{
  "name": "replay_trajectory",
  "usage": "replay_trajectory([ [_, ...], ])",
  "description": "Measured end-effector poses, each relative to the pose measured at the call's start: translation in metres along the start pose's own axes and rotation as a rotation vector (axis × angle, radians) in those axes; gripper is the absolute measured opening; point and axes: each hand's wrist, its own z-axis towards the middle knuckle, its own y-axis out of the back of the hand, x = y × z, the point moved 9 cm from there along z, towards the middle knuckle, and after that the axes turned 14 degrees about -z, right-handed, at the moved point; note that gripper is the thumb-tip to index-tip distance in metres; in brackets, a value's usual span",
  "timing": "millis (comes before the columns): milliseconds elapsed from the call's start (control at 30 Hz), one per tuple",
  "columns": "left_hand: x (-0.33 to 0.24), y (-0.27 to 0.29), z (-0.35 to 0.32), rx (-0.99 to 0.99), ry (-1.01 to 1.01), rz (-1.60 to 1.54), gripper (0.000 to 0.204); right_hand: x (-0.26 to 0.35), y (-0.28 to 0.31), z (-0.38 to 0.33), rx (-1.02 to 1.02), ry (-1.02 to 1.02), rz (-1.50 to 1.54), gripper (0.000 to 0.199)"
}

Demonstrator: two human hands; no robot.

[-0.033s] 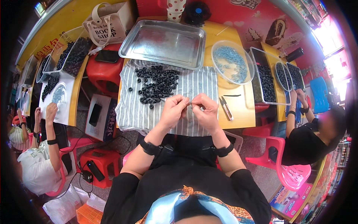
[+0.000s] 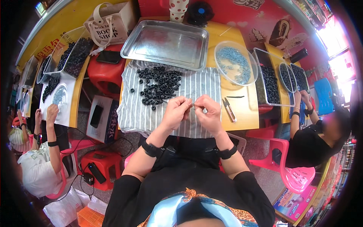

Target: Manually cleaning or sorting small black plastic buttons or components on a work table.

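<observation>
Over a grey-and-white striped cloth (image 2: 132,113), my left hand (image 2: 177,112) and my right hand (image 2: 208,113) meet at their fingertips. Both are closed in a pinch; whatever lies between the fingers is too small to make out. Just beyond my left hand, a loose heap of black ring-shaped beads (image 2: 160,85) is spread on the cloth. To the right of my right hand lie thread snips (image 2: 229,110) and a short thin black strip (image 2: 235,97). Farther right, a clear round tray (image 2: 254,64) holds small light-blue pieces (image 2: 235,62).
A shallow metal tray (image 2: 166,43) stands behind the beads, overlapping the cloth. Clear bins of dark beads (image 2: 269,83) stand on the right-hand table. Co-workers sit on both sides, one in black (image 2: 306,145), another in white (image 2: 41,172). Red stools (image 2: 101,162) and cables are at lower left.
</observation>
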Motion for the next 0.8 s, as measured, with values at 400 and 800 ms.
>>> replay_trajectory([
  [400, -0.006, 0.015, 0.008, -0.082, -0.037, 0.22, 0.023, -0.018, 0.004, 0.0, 0.031, -0.112, 0.055, 0.007],
  [800, -0.041, -0.024, -0.014, 0.101, -0.497, 0.579, 0.009, -0.049, -0.021, -0.017, 0.116, -0.583, 0.663, 0.005],
])
